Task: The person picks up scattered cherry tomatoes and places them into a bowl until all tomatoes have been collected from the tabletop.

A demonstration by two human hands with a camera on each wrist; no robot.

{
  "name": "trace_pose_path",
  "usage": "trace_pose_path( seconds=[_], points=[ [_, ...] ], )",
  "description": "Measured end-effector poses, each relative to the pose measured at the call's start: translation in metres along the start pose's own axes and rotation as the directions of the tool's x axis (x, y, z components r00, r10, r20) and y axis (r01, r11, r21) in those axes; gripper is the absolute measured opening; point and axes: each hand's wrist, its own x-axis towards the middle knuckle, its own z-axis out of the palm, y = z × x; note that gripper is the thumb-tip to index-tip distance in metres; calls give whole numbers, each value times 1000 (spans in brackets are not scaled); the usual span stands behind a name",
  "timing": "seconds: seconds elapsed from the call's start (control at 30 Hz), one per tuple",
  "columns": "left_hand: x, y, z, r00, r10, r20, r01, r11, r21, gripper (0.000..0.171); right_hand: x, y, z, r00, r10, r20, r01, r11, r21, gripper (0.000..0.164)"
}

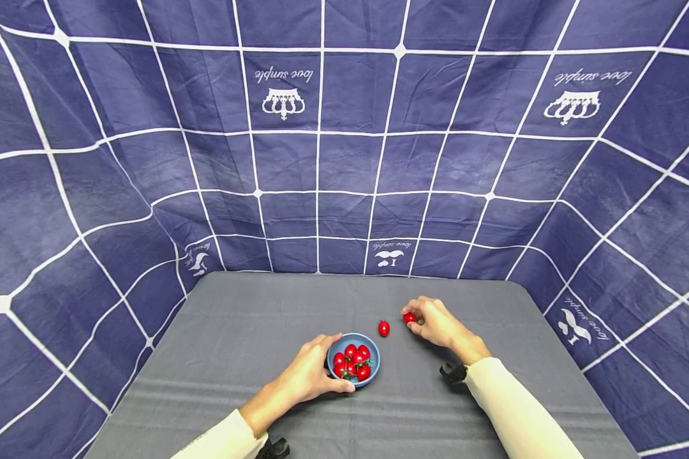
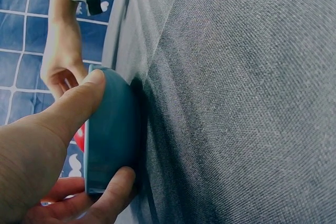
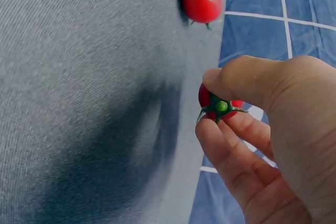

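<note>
My left hand (image 1: 312,371) grips a round blue bowl (image 2: 113,129) by its side, thumb at the rim and fingers round the far wall. Inside the bowl lie several red cherry tomatoes (image 1: 358,358) with green stems. To the right, my right hand (image 1: 434,324) pinches one cherry tomato (image 3: 221,106) between thumb and fingers; its green calyx faces the wrist camera. Another cherry tomato (image 1: 384,328) lies on the grey cloth between the bowl and my right hand, and it appears at the top of the right wrist view too.
A grey cloth (image 1: 264,312) covers the table. Blue curtains with white grid lines (image 1: 344,159) rise behind the table's back edge and along both sides. Black bands (image 1: 453,373) sit at the wrists, below cream sleeves.
</note>
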Motion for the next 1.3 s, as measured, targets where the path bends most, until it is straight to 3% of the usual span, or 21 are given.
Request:
trace_pose_path(
  seconds=[0.43,0.77,1.13,1.3],
  points=[
    [2,1,-3,1000,-6,-11,6,1000,7,111,10,-19,-5,997,-56,-58,55,998,-16,26],
    [0,-1,-2,1000,-13,2,13,1000,15,112,11,-36,-10,996,-68,-50,69,997,17,28],
    [1,0,0,1000,-27,10,27,1000,4,112,16,-58,-9,976,-203,-78,202,979,-15,30],
    [2,2,-1,999,-31,12,31,1000,3,111,17,-71,-11,977,-206,-52,205,979,-23,32]
  ],
)
